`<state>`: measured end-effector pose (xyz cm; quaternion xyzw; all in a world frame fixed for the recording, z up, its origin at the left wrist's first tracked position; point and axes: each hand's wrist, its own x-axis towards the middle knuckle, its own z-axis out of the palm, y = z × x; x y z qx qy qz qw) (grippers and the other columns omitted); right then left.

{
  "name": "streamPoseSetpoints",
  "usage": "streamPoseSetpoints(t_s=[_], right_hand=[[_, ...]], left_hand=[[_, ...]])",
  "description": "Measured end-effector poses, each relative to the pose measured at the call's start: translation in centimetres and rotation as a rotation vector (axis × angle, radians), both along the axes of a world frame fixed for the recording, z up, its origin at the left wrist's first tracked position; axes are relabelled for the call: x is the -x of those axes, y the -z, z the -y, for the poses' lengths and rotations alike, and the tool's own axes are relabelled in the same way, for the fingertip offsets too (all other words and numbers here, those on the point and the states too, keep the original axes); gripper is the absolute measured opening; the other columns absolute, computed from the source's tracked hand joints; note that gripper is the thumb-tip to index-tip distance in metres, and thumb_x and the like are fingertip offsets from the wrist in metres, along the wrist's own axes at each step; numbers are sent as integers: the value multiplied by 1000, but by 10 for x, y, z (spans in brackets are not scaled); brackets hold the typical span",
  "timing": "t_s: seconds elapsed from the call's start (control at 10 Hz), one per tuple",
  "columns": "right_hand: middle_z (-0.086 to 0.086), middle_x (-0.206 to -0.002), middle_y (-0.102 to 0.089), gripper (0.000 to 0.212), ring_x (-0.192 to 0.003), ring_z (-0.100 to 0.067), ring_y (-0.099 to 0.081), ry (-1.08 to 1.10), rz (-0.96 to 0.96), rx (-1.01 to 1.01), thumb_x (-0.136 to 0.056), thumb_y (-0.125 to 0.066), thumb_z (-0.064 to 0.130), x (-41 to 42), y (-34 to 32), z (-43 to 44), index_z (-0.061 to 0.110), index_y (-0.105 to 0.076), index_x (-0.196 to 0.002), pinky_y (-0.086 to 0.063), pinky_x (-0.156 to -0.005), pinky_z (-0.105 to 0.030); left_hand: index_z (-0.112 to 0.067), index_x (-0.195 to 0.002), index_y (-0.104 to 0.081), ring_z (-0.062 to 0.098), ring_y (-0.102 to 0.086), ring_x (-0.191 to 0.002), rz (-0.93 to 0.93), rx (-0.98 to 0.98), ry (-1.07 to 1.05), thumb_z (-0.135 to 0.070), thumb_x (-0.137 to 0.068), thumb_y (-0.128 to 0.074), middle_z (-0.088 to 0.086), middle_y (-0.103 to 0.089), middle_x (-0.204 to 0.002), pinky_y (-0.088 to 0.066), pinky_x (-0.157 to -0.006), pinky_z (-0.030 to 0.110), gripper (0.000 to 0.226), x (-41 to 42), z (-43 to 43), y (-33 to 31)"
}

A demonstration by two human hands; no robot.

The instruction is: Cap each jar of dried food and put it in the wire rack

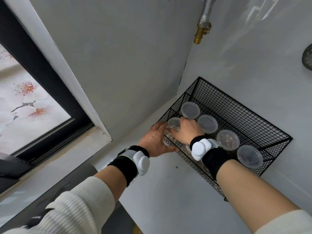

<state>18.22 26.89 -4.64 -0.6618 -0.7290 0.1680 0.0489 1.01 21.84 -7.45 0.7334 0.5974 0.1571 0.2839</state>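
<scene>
A black wire rack (239, 105) hangs on the grey wall at the right. Inside it stand several capped clear jars, among them one (190, 109) at the far end and one (250, 156) nearest me. At the rack's left front corner is a clear capped jar of pale dried food (173, 124). My right hand (187, 131) reaches over the rim and grips this jar from the right. My left hand (156, 141) is outside the mesh, fingers against the jar's left side and thumb under the rack's front edge.
A brass-tipped metal pipe (201, 27) comes down in the wall corner above the rack. A dark-framed window (42, 92) with flower-patterned glass fills the left. A dark round object (308, 59) sits on the wall at the far right.
</scene>
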Motion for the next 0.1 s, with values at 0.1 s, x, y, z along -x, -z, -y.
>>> streamPoseSetpoints(t_s=[0.1], right_hand=[[-10,-106,-71,62,-93,-30,-71,-17,-6,65,-93,-66,66,-8,-7,1,11,-60,-123,-49,-69,-34]], left_hand=[[-21,-158,-33,27,-38,-145,-46,-15,10,-72,-78,-74,6,-39,-158,-40,-116,42,103,4,1,-6]])
